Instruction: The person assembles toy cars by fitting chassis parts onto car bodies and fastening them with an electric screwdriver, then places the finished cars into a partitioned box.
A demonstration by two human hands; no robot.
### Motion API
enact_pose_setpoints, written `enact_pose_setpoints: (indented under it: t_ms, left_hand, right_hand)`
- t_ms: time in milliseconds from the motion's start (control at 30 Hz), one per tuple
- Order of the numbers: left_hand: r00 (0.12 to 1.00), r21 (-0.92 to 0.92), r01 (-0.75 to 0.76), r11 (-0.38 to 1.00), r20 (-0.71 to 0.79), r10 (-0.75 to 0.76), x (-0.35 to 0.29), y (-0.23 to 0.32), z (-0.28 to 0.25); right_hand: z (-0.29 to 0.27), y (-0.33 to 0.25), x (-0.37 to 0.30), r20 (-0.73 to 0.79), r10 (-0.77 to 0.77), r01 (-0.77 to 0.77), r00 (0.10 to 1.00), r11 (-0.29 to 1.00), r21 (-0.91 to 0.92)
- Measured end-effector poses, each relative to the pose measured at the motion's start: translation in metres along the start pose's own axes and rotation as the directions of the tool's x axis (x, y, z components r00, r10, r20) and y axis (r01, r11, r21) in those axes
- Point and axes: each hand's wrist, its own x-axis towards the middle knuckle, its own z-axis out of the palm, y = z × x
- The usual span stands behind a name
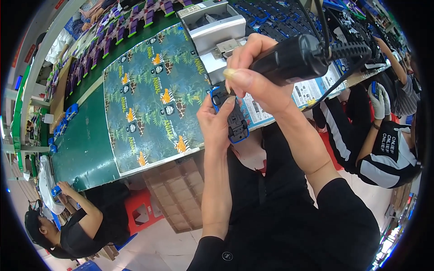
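Observation:
My left hand (pixel 213 123) grips a toy car (pixel 238 123) over the table's near edge. Its black underside faces up, and a blue body shows around the rim. My right hand (pixel 257 81) is wrapped round a black electric screwdriver (pixel 289 61) with a coiled cord. The tool slants down toward the far end of the car, close to my left thumb. My fingers hide the tip, so I cannot tell whether it touches the car.
A silver metal machine (pixel 214 31) stands just beyond my hands. Animal-print sheets (pixel 153 99) cover part of the green table (pixel 86 153). Many blue and black car parts (pixel 271 20) lie at far right. Co-workers sit at left (pixel 77 226) and right (pixel 384 149). Purple pieces line the conveyor (pixel 113 34).

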Motion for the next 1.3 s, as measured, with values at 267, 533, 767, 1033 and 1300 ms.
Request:
enact_pose_setpoints:
  t_ms: [267,533,767,1033,1300]
  left_hand:
    - [1.000,0.000,-0.001,1.000,0.002,0.001,-0.002,-0.001,-0.001]
    - [0.999,-0.030,-0.017,0.999,-0.028,0.016,-0.004,0.002,-0.005]
    - [0.994,-0.560,0.092,0.823,0.005,-0.108,-0.002,0.003,-0.031]
    - [0.999,-0.395,-0.008,0.919,0.042,0.027,-0.003,0.000,-0.032]
    - [0.999,-0.379,0.034,0.925,0.018,-0.030,0.002,-0.003,-0.032]
  right_hand:
    - [0.003,0.009,-0.004,-0.094,-0.082,0.095,0.992,0.984,0.152]
    - [-0.015,-0.014,0.018,-0.136,-0.140,0.185,0.981,0.890,0.416]
    - [-0.030,-0.001,0.061,-0.191,-0.249,0.251,0.949,0.968,-0.014]
    - [-0.006,0.014,0.073,-0.093,-0.221,0.183,0.971,0.933,-0.311]
    - [-0.013,-0.040,0.018,-0.079,0.181,-0.159,0.980,0.961,0.228]
